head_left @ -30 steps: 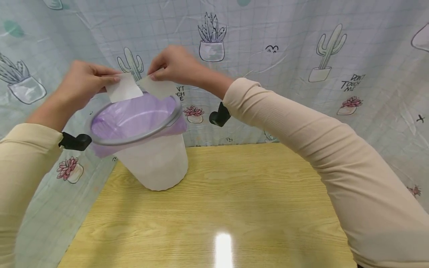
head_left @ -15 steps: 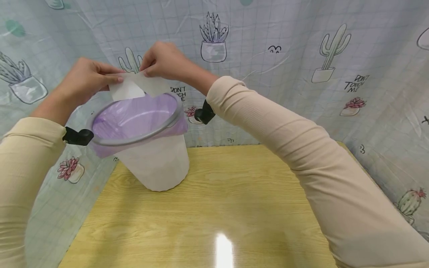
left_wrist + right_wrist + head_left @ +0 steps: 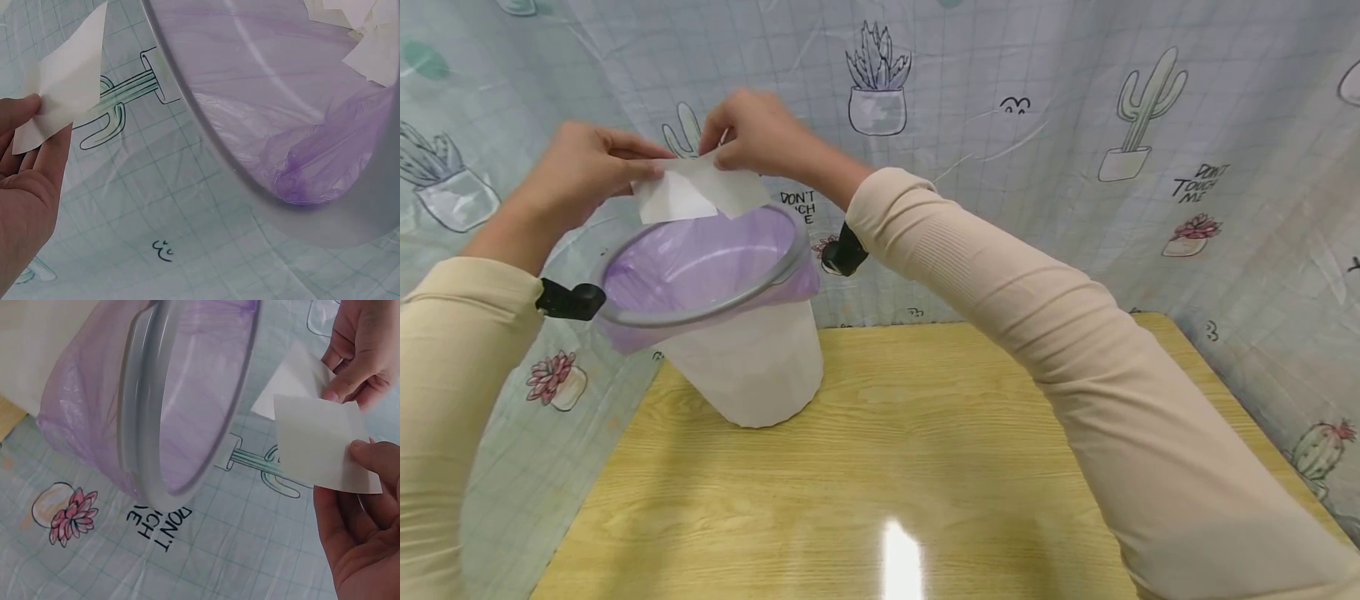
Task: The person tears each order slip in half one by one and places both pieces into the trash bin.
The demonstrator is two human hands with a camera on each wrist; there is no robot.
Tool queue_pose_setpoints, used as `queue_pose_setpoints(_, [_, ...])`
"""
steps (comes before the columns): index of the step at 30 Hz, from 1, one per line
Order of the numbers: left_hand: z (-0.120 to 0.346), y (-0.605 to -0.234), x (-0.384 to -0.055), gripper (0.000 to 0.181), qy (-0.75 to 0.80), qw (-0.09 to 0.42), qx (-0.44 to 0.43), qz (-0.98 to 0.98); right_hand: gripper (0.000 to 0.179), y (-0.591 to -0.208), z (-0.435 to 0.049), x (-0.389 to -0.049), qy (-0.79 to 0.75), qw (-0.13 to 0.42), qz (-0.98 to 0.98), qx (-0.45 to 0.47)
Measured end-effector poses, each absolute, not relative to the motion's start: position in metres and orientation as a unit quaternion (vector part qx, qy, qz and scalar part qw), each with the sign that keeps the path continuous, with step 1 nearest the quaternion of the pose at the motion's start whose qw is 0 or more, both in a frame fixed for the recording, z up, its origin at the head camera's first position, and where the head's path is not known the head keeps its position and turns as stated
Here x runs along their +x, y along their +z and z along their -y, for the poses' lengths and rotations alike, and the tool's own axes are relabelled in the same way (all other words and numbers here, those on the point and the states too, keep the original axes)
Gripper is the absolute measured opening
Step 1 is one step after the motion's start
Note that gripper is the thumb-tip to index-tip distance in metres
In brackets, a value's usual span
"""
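Over the far rim of a white trash bin (image 3: 756, 367), my left hand (image 3: 576, 179) pinches a piece of white paper (image 3: 672, 198) between thumb and fingers. A second piece of paper (image 3: 739, 192) is pinched the same way by my right hand (image 3: 767, 137). In the right wrist view the right hand's paper (image 3: 322, 444) partly overlaps the left hand's paper (image 3: 294, 378); whether they touch, I cannot tell. A purple bag (image 3: 715, 258) lines the bin, held under its grey rim (image 3: 700, 315). Several paper scraps (image 3: 378, 53) lie inside, visible in the left wrist view.
The bin stands at the back left of a yellow wood-grain table (image 3: 925, 442), its mouth tilted in view. A curtain printed with cacti (image 3: 1000, 208) hangs right behind the table and along its sides. Black wrist cameras (image 3: 572, 300) stick out near the bin's rim.
My right hand has moved left with its paper, closing the gap to the other piece, so the two now overlap in view. My left hand stays nearly in place, still pinching its paper.
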State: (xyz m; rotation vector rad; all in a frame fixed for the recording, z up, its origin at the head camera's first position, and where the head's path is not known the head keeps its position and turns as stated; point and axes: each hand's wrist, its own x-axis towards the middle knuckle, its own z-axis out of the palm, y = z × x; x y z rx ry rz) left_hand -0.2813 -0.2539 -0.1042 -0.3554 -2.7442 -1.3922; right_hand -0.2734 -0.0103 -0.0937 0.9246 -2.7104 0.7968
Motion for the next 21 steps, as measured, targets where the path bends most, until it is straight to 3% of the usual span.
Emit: queue_pose_setpoints(21, [0.263, -0.097, -0.267, 0.022, -0.422, 0.013, -0.092, 0.902, 0.039, -0.096, 0.02, -0.285, 0.33, 0.037, 0.905, 0.267])
